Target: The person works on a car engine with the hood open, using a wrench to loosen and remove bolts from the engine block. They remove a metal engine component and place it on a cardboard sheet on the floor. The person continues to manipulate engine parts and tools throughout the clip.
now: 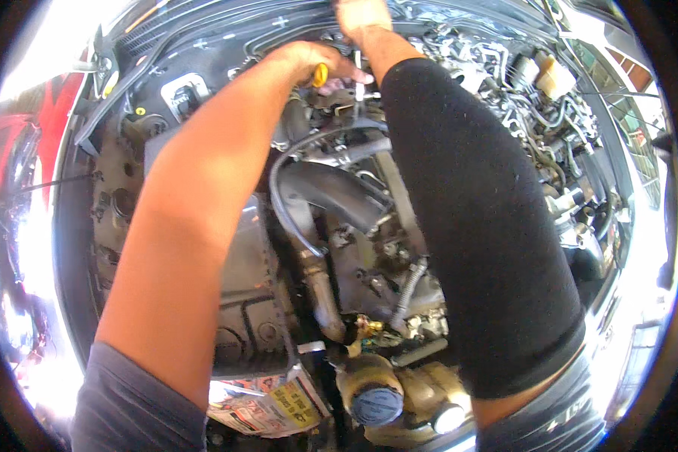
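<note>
My left hand (pixel 328 60) reaches into the back of an engine bay, fingers bent beside a yellow plastic loop (pixel 320 74), one fingertip against a pale vertical shaft (pixel 359 92); what it grips is hidden. Above that shaft, at the top centre, my right hand (pixel 359 16) is closed, its contents not visible. Below them run a thin curved hose (pixel 282 196) and a wide black duct (pixel 339 196).
A black box (pixel 241 331) lies under my left forearm, with a printed packet (pixel 271 407) in front. A blue-capped reservoir (pixel 375 403) is at bottom centre, a cream reservoir (pixel 554 79) at back right. A red vehicle (pixel 22 143) shows beyond the left fender.
</note>
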Action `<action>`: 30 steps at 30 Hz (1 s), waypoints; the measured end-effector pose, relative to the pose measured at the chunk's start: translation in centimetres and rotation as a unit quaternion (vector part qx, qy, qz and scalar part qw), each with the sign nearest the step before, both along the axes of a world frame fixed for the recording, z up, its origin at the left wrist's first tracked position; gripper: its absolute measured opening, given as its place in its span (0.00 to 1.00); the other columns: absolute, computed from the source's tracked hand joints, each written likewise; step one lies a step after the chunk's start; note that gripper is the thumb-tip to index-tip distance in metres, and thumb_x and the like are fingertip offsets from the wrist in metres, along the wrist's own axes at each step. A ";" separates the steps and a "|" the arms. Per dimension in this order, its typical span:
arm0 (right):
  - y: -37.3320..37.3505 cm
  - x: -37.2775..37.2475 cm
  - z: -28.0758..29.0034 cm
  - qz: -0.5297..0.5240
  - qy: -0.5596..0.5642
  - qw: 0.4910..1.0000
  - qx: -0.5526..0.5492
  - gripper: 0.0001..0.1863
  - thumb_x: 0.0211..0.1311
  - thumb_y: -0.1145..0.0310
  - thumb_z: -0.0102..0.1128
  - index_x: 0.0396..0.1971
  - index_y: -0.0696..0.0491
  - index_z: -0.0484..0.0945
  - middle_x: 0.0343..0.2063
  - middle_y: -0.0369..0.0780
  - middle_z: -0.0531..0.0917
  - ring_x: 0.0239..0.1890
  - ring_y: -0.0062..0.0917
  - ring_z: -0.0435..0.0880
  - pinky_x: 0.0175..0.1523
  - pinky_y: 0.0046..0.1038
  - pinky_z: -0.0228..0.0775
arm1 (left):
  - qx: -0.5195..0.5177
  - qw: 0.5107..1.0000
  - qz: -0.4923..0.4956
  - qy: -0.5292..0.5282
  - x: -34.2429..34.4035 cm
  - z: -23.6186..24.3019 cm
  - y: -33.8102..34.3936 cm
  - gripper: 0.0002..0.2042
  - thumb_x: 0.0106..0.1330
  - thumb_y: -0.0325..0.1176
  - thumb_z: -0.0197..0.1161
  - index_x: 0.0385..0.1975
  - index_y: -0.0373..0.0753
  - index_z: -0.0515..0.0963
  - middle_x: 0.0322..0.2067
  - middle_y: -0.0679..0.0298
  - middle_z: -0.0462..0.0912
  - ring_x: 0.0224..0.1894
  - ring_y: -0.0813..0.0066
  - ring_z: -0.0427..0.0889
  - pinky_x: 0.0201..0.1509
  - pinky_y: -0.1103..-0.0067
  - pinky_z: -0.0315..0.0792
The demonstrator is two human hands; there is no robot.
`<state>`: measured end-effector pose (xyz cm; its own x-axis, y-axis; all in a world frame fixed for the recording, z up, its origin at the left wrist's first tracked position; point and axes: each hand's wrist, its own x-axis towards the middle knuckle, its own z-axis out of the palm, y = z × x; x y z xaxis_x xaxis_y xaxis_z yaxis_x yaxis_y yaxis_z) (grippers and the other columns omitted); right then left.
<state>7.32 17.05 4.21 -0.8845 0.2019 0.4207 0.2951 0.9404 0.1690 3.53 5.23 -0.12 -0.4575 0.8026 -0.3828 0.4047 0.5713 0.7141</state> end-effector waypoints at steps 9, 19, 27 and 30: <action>2.7 -0.1 -6.7 -0.018 0.146 0.863 -0.483 0.23 0.77 0.59 0.62 0.55 0.65 0.86 0.53 0.57 0.91 0.59 0.52 0.89 0.65 0.44 0.79 | -0.049 0.987 0.001 0.152 -0.1 -1.7 1.5 0.19 0.68 0.57 0.78 0.41 0.46 0.89 0.31 0.71 0.84 0.25 0.73 0.72 0.32 0.66 0.72; 3.4 12.2 -4.3 0.100 -0.179 0.977 -0.059 0.23 0.65 0.57 0.74 0.60 0.43 0.89 0.62 0.43 0.89 0.73 0.44 0.79 0.81 0.57 0.63 | -0.021 0.985 -0.001 0.169 -0.4 -1.2 1.9 0.23 0.63 0.53 0.82 0.50 0.45 0.94 0.46 0.64 0.94 0.46 0.71 0.90 0.45 0.69 0.86; 1.0 10.0 -3.1 0.004 -0.259 0.965 -0.040 0.25 0.62 0.74 0.72 0.61 0.46 0.90 0.67 0.44 0.86 0.75 0.41 0.80 0.79 0.64 0.58 | -0.002 0.990 0.000 0.138 1.0 0.1 0.5 0.27 0.61 0.54 0.83 0.55 0.43 0.91 0.56 0.62 0.91 0.45 0.65 0.91 0.47 0.68 0.86; 0.8 9.7 -3.9 0.003 -0.217 0.976 -0.007 0.23 0.68 0.73 0.69 0.62 0.42 0.88 0.63 0.44 0.89 0.72 0.42 0.82 0.78 0.67 0.62 | 0.004 0.990 0.038 0.136 0.2 -0.6 1.0 0.25 0.64 0.50 0.80 0.55 0.40 0.90 0.51 0.60 0.92 0.45 0.68 0.91 0.46 0.69 0.86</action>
<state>16.97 17.88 0.28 -0.9798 0.1999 0.0044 0.1939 0.9447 0.2644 3.73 6.21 -0.69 -0.6024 0.7638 -0.2318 0.5377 0.6029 0.5894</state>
